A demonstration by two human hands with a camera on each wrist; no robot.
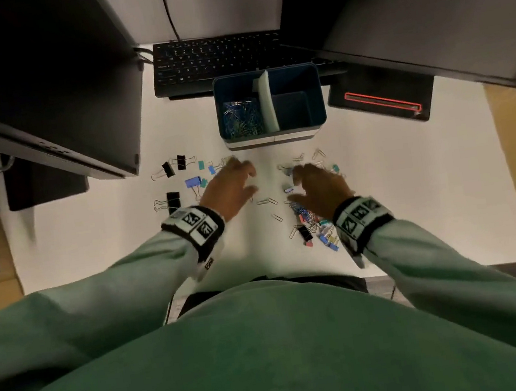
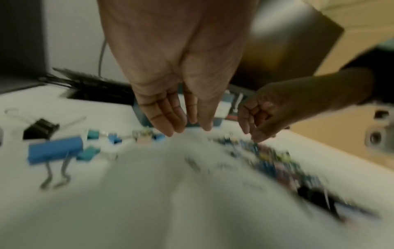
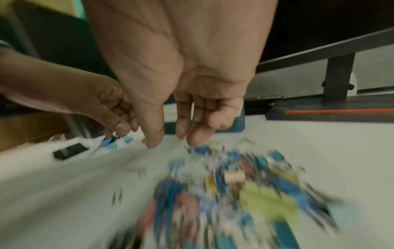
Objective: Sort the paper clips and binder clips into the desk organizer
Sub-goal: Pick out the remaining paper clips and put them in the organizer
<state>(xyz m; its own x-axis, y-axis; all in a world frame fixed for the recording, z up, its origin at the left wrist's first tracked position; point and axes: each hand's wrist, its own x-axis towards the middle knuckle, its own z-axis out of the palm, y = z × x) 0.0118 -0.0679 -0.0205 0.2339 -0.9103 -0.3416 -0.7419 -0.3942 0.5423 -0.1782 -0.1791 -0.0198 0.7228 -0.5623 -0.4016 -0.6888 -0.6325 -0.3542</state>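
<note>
The blue desk organizer stands behind both hands; its left compartment holds a heap of paper clips, and a white divider splits it. My left hand hovers low over the desk with relaxed fingers, empty, beside a blue binder clip and black binder clips. My right hand hovers over a mixed pile of clips, its fingers loosely bent and holding nothing. The wrist views confirm that the left hand and the right hand are empty; both views are blurred.
A black keyboard lies behind the organizer. Dark monitors overhang the desk on the left and right. A black device with a red line sits right of the organizer. Loose silver paper clips lie between the hands.
</note>
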